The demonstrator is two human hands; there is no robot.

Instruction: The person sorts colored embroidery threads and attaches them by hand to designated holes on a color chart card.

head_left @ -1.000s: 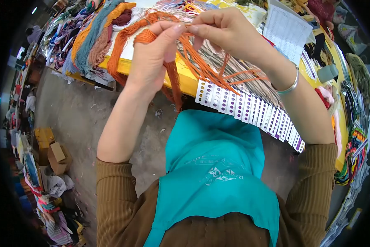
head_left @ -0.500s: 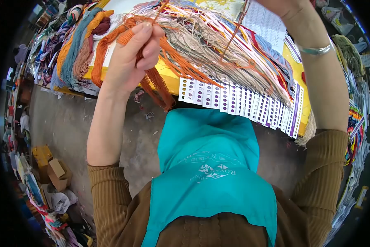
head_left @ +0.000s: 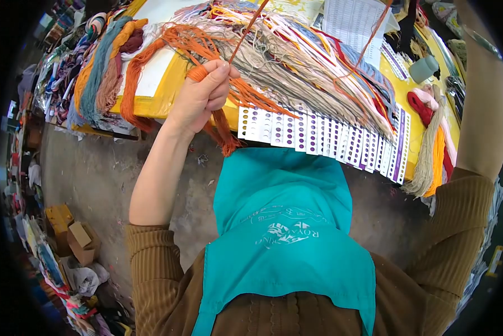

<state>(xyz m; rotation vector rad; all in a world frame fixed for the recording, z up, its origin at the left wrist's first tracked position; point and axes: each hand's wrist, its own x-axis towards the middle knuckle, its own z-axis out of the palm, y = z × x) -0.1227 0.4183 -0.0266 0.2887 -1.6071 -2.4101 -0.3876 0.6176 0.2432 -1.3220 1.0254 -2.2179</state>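
My left hand (head_left: 207, 95) is closed around a skein of orange embroidery thread (head_left: 224, 131), whose loose ends hang below the fist. A rust-coloured strand (head_left: 248, 31) runs taut from its pinched thumb and finger up past the top edge. My right forearm (head_left: 485, 106), with a bracelet at the wrist, reaches up at the right; the hand itself is beyond the frame. Another rust-coloured strand (head_left: 373, 36) comes down from the top edge onto a wide spread of multicoloured threads (head_left: 296, 67). Under their near ends lies a row of punched cards (head_left: 318, 134).
Blue, yellow and brown skeins (head_left: 103, 67) lie on the left of the yellow table (head_left: 159, 103). A printed sheet (head_left: 352, 25) sits at the back. Toward the right are a grey-green cup (head_left: 424, 69) and hanging skeins (head_left: 437, 157). Cardboard boxes (head_left: 83, 243) stand on the floor.
My right arm has swung outward and up, taking the hand out of view. My left hand has shifted slightly right and down, still gripping the orange thread, and the strand from it is stretched.
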